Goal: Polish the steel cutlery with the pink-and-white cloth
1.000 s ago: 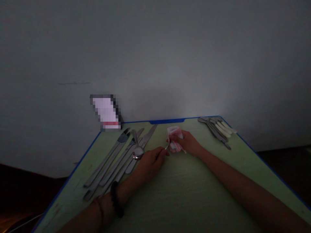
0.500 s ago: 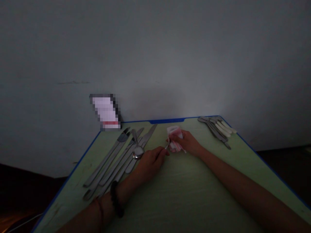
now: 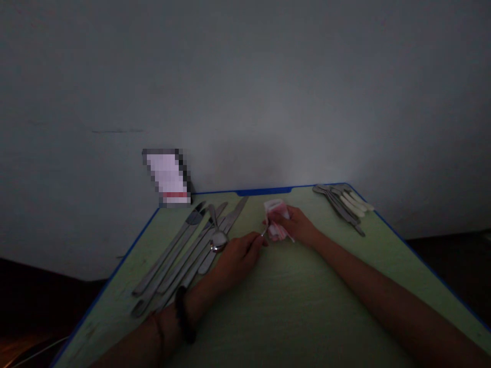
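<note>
Near the middle of the table, my left hand (image 3: 240, 255) is closed on a thin metal piece of cutlery (image 3: 264, 231). Only a short shiny stretch of it shows between my hands, so I cannot tell its kind. My right hand (image 3: 302, 226) grips a crumpled pink-and-white cloth (image 3: 276, 208), which is folded about the far end of that metal piece. Just left of my left hand, a spoon (image 3: 219, 240) rests on top of several metal table knives (image 3: 174, 250) lying slantwise side by side.
At the far right corner lies a pile of metal cutlery (image 3: 334, 202), with several white-handled pieces (image 3: 355, 205) beside it. A blurred-out phone-like device (image 3: 164, 174) leans against the wall (image 3: 245, 92) at the back left. Blue edging borders the pale green table (image 3: 307, 306).
</note>
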Demonstrator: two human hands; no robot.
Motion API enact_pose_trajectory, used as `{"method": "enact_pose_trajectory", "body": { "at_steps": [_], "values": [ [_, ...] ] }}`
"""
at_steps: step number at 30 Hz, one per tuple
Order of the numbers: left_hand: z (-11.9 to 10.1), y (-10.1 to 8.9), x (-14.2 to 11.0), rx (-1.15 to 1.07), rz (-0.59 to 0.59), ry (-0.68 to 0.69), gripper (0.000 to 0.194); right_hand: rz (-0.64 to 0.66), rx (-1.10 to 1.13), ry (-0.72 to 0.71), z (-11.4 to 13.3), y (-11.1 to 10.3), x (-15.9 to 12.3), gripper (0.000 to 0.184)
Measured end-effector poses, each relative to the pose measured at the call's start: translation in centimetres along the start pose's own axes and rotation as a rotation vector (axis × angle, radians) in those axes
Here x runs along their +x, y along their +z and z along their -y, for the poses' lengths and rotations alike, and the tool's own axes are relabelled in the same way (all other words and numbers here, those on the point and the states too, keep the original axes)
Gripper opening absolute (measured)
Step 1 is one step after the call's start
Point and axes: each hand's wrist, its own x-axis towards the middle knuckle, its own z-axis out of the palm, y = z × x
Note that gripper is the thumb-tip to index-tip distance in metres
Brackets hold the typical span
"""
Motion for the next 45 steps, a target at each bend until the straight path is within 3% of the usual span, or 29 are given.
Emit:
{"method": "enact_pose_trajectory", "body": {
  "at_steps": [4,8,12,16,30,33,37,41,45],
  "values": [
    [-0.3,-0.2,-0.2,-0.005,0.031,0.003,0.042,0.019,0.155,0.043,0.2,0.3,-0.1,0.036],
    [-1.0,-0.6,-0.8,0.103,0.093,0.092,0.039,-0.031,0.260,0.085,0.1,0.3,0.0,0.035],
    [-1.1,-0.5,-1.0,0.228,0.141,0.189,0.031,-0.084,0.306,0.089,-0.1,0.2,0.1,0.035],
    [-0.9,-0.1,-1.0,0.286,0.138,0.178,0.029,-0.078,0.308,0.085,-0.2,0.2,0.2,0.034],
    [-0.7,-0.1,-0.7,0.147,0.083,0.069,0.040,0.011,0.611,0.171,-0.6,-0.7,0.8,0.024],
    [-0.9,-0.2,-0.8,0.112,0.039,0.103,0.043,0.036,0.650,0.192,-0.6,-1.1,0.9,0.017],
    [-0.5,0.0,-0.9,0.167,0.070,0.167,0.043,0.106,0.635,0.189,-0.7,-1.2,1.0,0.026],
    [-0.2,0.0,-0.9,0.179,0.080,0.227,0.032,0.027,0.575,0.154,-0.9,-0.7,0.7,0.023],
    [-0.2,-0.4,-0.9,0.060,0.055,0.177,0.031,-0.055,0.564,0.089,-1.0,0.1,0.5,0.021]
  ]
}}
